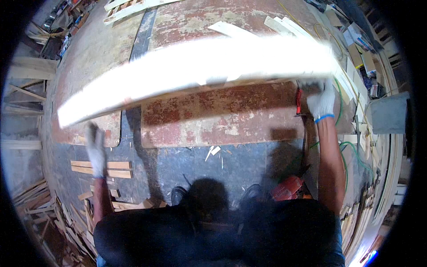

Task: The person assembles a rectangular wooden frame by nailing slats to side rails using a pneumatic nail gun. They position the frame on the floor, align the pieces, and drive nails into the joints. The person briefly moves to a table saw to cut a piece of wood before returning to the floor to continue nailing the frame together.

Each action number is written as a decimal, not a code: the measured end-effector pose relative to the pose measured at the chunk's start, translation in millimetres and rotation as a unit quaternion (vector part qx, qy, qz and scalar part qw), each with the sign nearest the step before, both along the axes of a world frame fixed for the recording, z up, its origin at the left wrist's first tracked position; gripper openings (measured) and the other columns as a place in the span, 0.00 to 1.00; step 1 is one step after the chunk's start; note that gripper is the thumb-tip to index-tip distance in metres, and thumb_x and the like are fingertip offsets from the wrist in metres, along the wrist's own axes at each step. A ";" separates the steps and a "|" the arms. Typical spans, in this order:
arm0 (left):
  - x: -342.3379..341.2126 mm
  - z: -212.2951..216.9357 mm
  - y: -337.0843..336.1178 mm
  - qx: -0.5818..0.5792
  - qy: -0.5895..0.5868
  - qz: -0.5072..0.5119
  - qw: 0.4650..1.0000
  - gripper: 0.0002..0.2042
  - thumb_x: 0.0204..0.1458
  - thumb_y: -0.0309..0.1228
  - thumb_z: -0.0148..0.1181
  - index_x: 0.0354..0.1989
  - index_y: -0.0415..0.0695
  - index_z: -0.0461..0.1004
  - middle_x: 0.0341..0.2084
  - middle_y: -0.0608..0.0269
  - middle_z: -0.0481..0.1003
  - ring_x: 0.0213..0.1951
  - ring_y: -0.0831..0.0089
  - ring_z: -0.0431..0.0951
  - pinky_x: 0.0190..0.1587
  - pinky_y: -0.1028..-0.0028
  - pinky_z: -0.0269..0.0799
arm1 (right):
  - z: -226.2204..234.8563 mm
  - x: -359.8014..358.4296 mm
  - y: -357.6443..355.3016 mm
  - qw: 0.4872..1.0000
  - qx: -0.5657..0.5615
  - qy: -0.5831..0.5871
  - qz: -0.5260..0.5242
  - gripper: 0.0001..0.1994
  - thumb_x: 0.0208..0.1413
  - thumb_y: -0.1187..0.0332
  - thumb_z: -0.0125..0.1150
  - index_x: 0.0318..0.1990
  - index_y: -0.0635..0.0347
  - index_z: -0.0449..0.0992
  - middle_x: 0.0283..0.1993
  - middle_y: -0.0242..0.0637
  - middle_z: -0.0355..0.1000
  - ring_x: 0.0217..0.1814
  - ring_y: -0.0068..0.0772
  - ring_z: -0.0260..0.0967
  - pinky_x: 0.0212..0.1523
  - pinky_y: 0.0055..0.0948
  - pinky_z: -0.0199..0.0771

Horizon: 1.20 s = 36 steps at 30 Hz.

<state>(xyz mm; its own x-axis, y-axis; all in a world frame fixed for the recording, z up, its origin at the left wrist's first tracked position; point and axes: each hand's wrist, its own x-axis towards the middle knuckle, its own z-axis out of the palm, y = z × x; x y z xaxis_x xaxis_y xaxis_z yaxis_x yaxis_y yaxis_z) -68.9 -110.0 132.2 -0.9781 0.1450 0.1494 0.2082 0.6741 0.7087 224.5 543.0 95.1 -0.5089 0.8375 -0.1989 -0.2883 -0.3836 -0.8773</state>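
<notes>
A long, pale wooden board [191,69], washed out by glare, spans the view in front of me, its left end lower than its right. My right hand [322,100], in a white glove with a blue cuff, grips its lower edge near the right end. Just below the left end is my left hand [96,149], also gloved and smeared by motion; whether its fingers touch the board is unclear. A red-handled tool [299,100] shows beside my right fingers; I cannot tell if it is held or lies beyond them.
Short wood strips [101,165] lie on the dark floor at left. A red object [287,188] sits by my right knee, near a green hose [356,151]. Loose boards [231,31] and a slatted wooden frame [129,10] lie at the far side. Wood is stacked along both sides.
</notes>
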 end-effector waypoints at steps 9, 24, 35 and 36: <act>150.4 -124.7 -16.7 0.143 -0.405 0.082 0.900 0.21 0.65 0.33 0.61 0.62 0.33 0.74 0.50 0.59 0.80 0.47 0.73 0.79 0.49 0.75 0.75 | -95.2 156.6 -47.3 0.971 -0.099 -0.202 0.080 0.29 0.72 0.42 0.45 0.47 0.63 0.78 0.40 0.44 0.81 0.39 0.42 0.80 0.44 0.39 0.81; 128.3 -78.2 82.1 -0.271 0.117 -0.230 0.927 0.15 0.53 0.30 0.63 0.49 0.47 0.76 0.43 0.54 0.76 0.52 0.49 0.73 0.55 0.53 0.67 | -78.9 46.2 -148.5 0.534 0.523 -0.585 0.315 0.19 0.59 0.51 0.54 0.33 0.57 0.83 0.38 0.53 0.79 0.42 0.56 0.79 0.46 0.54 0.79; 97.5 -95.7 109.9 -0.304 0.062 -0.298 0.903 0.13 0.50 0.31 0.63 0.45 0.48 0.78 0.41 0.57 0.78 0.48 0.54 0.75 0.54 0.56 0.67 | -154.0 44.0 -79.4 0.484 0.734 -0.457 0.136 0.13 0.54 0.56 0.63 0.25 0.52 0.81 0.24 0.44 0.76 0.28 0.53 0.77 0.30 0.51 0.79; 99.1 -79.5 122.9 -0.300 0.016 -0.314 0.901 0.13 0.50 0.30 0.63 0.46 0.47 0.77 0.41 0.56 0.77 0.48 0.54 0.75 0.54 0.55 0.67 | -169.1 52.5 -69.3 0.449 0.766 -0.432 0.156 0.12 0.54 0.56 0.64 0.25 0.52 0.81 0.24 0.43 0.75 0.26 0.52 0.77 0.29 0.51 0.78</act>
